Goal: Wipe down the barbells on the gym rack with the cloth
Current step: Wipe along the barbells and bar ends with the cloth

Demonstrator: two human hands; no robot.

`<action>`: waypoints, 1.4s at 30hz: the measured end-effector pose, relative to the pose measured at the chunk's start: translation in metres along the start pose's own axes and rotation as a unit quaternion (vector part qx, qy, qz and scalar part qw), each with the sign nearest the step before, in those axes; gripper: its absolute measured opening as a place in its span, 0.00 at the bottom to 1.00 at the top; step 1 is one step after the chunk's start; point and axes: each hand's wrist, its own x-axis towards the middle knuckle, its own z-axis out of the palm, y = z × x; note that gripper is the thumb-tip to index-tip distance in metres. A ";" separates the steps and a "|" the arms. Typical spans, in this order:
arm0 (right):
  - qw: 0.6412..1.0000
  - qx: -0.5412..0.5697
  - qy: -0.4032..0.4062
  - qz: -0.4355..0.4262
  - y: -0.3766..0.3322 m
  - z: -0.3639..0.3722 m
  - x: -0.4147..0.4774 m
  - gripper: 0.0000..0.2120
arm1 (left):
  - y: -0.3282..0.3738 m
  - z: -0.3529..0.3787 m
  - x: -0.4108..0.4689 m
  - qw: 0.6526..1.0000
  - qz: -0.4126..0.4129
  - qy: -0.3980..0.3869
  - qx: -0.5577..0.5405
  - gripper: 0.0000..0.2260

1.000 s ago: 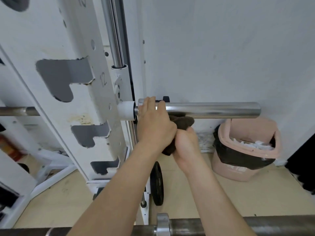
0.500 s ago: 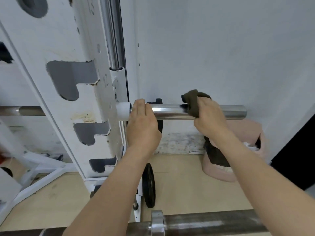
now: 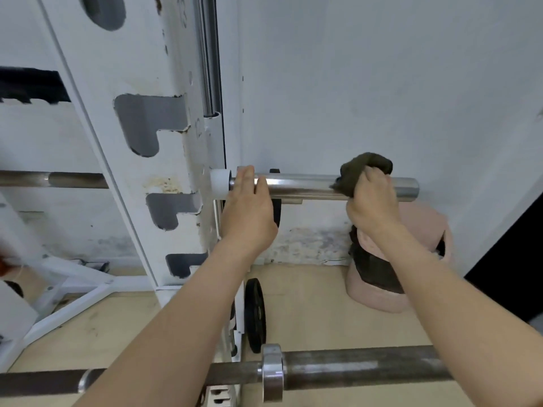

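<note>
Half a second ago the right hand (image 3: 371, 207) was about where it is now, only slightly nearer the barbell's (image 3: 305, 186) free end. A second ago it was low, tucked against the left hand (image 3: 249, 212) under the bar. The cloth (image 3: 364, 165) is now bunched over the top of the bar and hangs down its front. The right fingers are curled round the cloth and press it to the metal, with a short length of bare chrome past the knuckles. The left hand has kept its place well apart from the right one, just beside the white collar (image 3: 219, 183) at the rack post (image 3: 141, 142). Its fingers lie nearly straight over the top of the bar. The thumb is hidden, so it cannot be told whether it closes a grip.

Below the right wrist stands a pink bin (image 3: 379, 298) lined with a black bag (image 3: 376, 271). The right forearm now covers its opening, so what lies inside cannot be seen, though white scraps showed there a second ago. A black weight plate (image 3: 255, 315) stands on edge below the left wrist. A second barbell (image 3: 352, 368) runs across under both forearms.
</note>
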 end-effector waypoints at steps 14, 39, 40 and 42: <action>0.588 0.752 -0.218 0.201 -0.113 -0.059 -0.142 0.11 | -0.003 -0.060 -0.125 0.945 0.105 -0.100 -0.292 0.17; 0.661 0.548 -0.466 -0.214 -0.677 -0.034 -0.271 0.12 | -0.479 -0.340 -0.402 0.803 -0.302 -0.025 -0.513 0.06; 0.668 0.556 -0.448 -0.211 -0.696 -0.028 -0.270 0.12 | -0.494 -0.339 -0.404 0.805 -0.309 -0.006 -0.507 0.05; 0.669 0.591 -0.415 -0.177 -0.734 -0.012 -0.268 0.10 | -0.525 -0.339 -0.405 0.795 -0.336 0.043 -0.503 0.05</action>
